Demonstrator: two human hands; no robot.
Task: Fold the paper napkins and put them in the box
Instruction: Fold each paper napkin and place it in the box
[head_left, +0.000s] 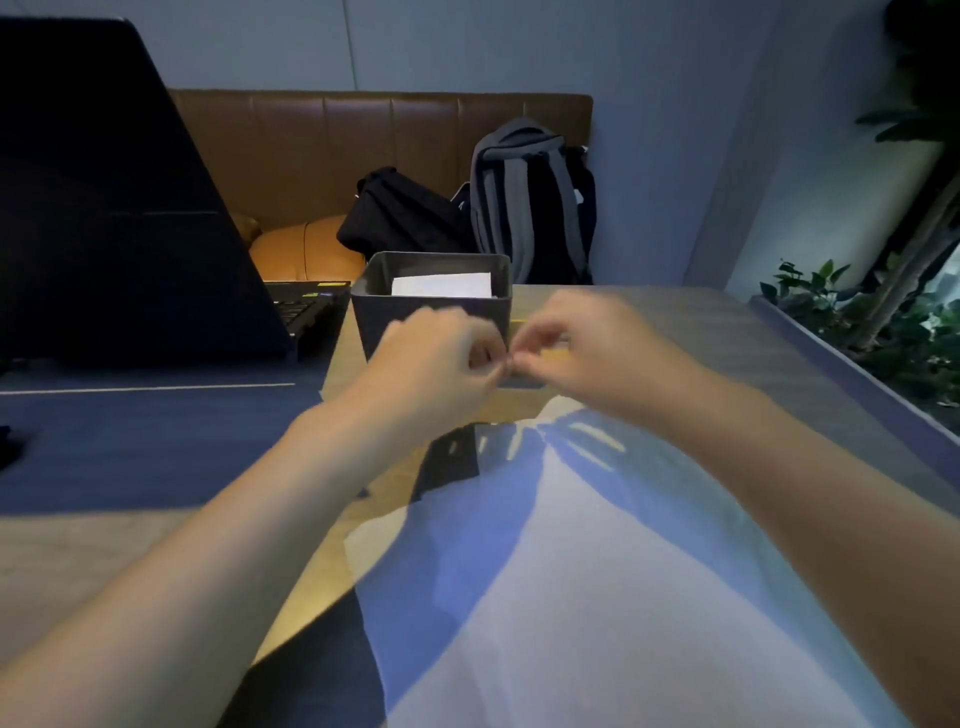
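Observation:
A large white paper napkin (597, 571) stretches from the bottom of the view and narrows to a point under my hands. My left hand (436, 358) and my right hand (576, 348) meet fingertip to fingertip just in front of the dark grey box (431, 317). Both have curled fingers that pinch the napkin's far end; motion blur hides the exact hold. The box stands upright at the far side of the table. A folded white napkin (441, 285) lies inside it.
An open black laptop (104, 208) stands at the left on a blue mat (130, 441). Behind the table is a brown bench (322, 145) with a black bag (400, 218) and a grey backpack (530, 197). Plants (883, 322) line the right edge.

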